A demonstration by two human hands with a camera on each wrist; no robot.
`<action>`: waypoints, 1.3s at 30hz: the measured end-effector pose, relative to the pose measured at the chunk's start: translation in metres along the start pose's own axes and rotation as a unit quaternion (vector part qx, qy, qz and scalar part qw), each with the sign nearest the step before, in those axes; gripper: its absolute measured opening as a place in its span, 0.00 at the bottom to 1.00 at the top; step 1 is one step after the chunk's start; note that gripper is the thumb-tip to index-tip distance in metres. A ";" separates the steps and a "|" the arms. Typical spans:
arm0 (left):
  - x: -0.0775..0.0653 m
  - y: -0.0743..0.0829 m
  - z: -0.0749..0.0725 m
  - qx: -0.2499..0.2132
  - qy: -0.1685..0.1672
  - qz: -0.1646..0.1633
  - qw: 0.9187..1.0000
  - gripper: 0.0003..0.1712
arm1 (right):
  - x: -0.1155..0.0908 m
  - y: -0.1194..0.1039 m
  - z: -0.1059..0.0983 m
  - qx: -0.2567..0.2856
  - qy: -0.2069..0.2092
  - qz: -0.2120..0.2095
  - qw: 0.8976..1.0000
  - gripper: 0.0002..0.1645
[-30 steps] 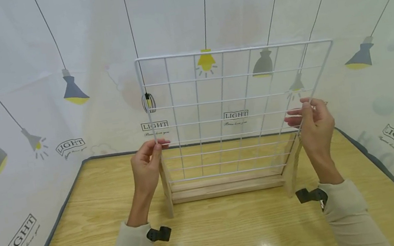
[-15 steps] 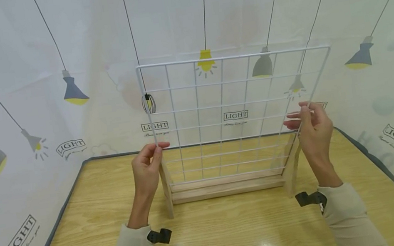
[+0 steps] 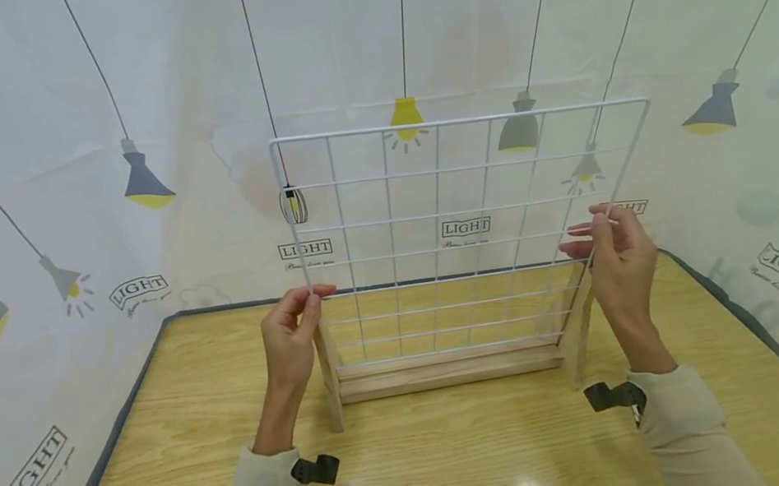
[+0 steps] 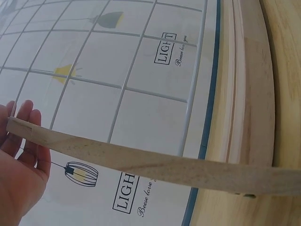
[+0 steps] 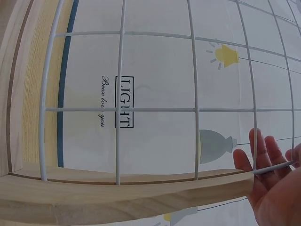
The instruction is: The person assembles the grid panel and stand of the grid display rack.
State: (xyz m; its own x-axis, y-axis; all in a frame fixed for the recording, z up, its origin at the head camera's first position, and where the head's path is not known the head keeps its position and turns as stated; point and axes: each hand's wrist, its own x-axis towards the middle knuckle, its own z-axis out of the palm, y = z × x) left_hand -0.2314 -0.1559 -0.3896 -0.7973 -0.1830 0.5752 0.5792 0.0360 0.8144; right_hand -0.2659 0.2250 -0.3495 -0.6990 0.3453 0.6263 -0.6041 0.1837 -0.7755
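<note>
A white wire grid panel [image 3: 438, 214] stands upright between the two side posts of a light wooden stand [image 3: 453, 373]. My left hand [image 3: 288, 336] pinches the panel's left edge between thumb and fingers, right at the top of the left post [image 4: 117, 153]. On the other side my right hand [image 3: 620, 264] holds the right edge, its other fingers spread behind the wires. In the right wrist view the grid's wires run into a groove along the right post [image 5: 164, 202]. A gap shows there between the grid's bottom wire [image 5: 43, 113] and the stand's crossbar [image 5: 16, 94].
The stand is on a wood-grain table [image 3: 427, 454]. Behind and at both sides rises a pale backdrop [image 3: 202, 78] printed with hanging lamps and "LIGHT" labels. A dark blue border [image 3: 117, 431] runs where backdrop meets table.
The grid panel has slid down between the posts, its top edge lower than before. Both hands have come down slightly with it, keeping their hold. The stand has not moved.
</note>
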 end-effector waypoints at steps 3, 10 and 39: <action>-0.001 -0.001 0.000 -0.001 0.000 -0.001 1.000 0.10 | -0.001 0.001 0.000 -0.018 0.001 -0.004 1.000 0.10; -0.003 -0.002 0.000 -0.011 0.000 0.000 1.000 0.10 | -0.001 0.005 -0.002 -0.026 0.002 -0.006 1.000 0.11; -0.003 -0.001 -0.001 -0.004 0.004 -0.008 1.000 0.09 | -0.004 -0.013 0.001 0.063 -0.001 0.015 0.998 0.08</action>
State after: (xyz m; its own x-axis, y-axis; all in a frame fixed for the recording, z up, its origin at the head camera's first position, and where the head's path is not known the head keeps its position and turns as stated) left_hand -0.2296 -0.1562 -0.3926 -0.8049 -0.1922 0.5614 0.5678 0.0254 0.8228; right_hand -0.2561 0.2200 -0.3420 -0.7182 0.3475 0.6029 -0.6262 0.0551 -0.7777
